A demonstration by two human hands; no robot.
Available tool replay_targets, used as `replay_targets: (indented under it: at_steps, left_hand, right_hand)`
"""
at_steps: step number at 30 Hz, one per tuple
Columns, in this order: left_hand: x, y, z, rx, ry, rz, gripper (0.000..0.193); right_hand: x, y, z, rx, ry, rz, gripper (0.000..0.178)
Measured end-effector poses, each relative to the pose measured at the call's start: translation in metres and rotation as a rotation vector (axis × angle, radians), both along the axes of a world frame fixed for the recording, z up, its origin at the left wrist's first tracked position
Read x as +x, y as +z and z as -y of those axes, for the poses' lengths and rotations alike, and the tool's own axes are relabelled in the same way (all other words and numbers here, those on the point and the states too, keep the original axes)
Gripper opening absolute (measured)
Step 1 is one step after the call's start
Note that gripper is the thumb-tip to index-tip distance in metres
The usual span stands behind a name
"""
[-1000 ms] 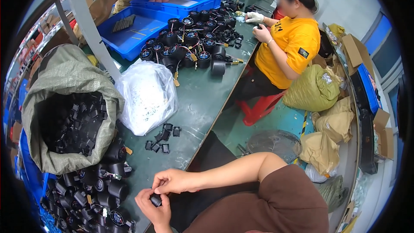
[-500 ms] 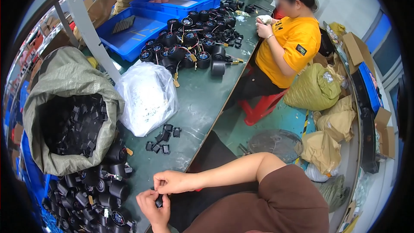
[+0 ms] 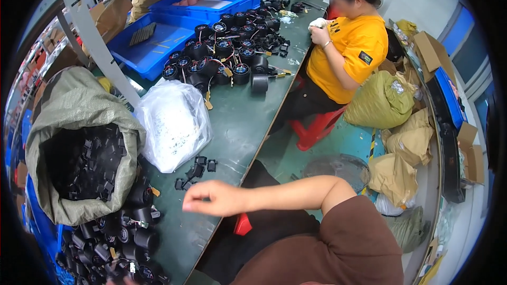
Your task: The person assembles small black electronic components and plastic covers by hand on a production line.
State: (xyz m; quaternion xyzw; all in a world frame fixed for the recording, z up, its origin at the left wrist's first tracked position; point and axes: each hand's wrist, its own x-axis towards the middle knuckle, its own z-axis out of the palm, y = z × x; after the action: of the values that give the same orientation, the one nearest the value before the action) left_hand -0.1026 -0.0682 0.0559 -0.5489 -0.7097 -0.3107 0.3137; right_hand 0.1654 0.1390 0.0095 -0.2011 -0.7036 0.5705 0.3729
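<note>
A brush from the right hand [image 3: 214,199], loosely curled over the bench [image 3: 232,140] edge, could scatter the black pieces [image 3: 197,170]; the left hand [image 3: 119,275] is too blurred to tell

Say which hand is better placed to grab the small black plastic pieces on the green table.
Likely the right hand: it is just beside those black pieces, while the left hand is farther off, blurred at the lower edge.
</note>
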Motion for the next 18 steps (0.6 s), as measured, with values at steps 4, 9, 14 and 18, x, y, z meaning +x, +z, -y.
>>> replay_targets:
  at_steps: [4, 9, 14, 18]
  left_hand:
    - [-0.105, 0.008, 0.032, 0.009, 0.332, -0.077, 0.048]
    - [-0.246, -0.019, 0.065, -0.053, 0.496, -0.248, 0.058]
    - [-0.393, -0.051, 0.068, -0.312, 0.573, -0.195, 0.063]
    - [-0.44, -0.026, 0.094, -0.632, 0.493, -0.031, 0.062]
  right_hand:
    - [0.027, 0.021, -0.023, -0.224, -0.074, 0.055, 0.019]
    - [0.043, 0.017, -0.032, -0.098, -0.115, 0.132, 0.022]
    - [0.052, 0.013, -0.05, -0.065, -0.176, 0.179, 0.02]
    - [0.062, 0.004, -0.111, 0.476, -0.572, 0.165, 0.012]
